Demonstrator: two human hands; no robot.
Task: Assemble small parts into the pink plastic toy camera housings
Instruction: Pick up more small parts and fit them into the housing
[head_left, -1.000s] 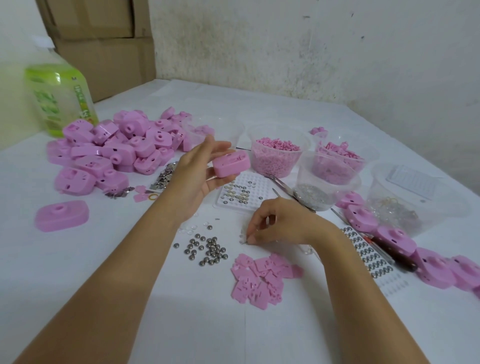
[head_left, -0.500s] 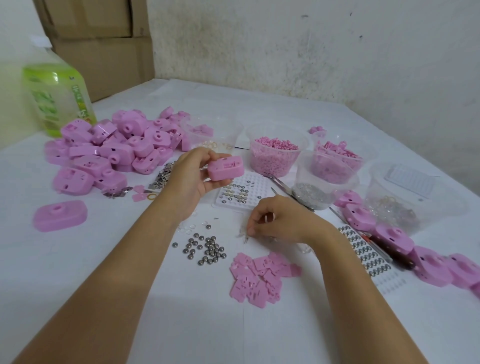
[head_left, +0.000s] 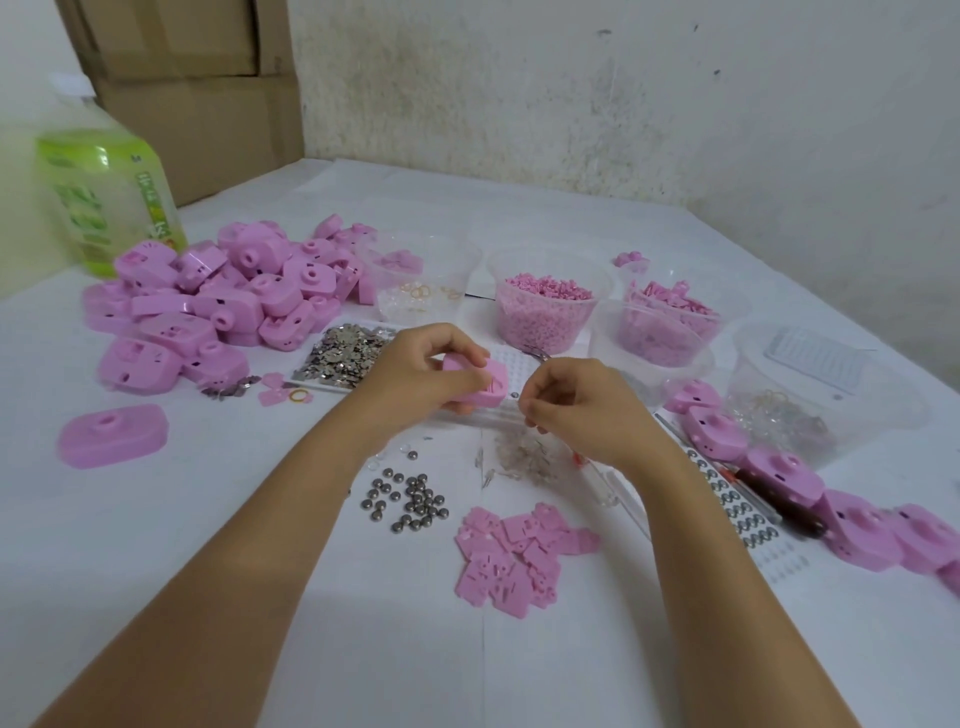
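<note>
Nearest on the table (head_left: 208, 571), pink plates (head_left: 519, 556) and steel balls (head_left: 410, 501) lie loose, likely for easy reach. Beyond, the left hand (head_left: 415, 374) clasps a pink housing (head_left: 483, 382) in its grip, turned toward the right hand (head_left: 576, 410). That hand's grip is curled, and I cannot tell whether it pinches a part.

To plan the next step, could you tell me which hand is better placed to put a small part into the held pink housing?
Probably the right hand: its pinched fingertips sit beside the pink housing, which the left hand grips.
</note>
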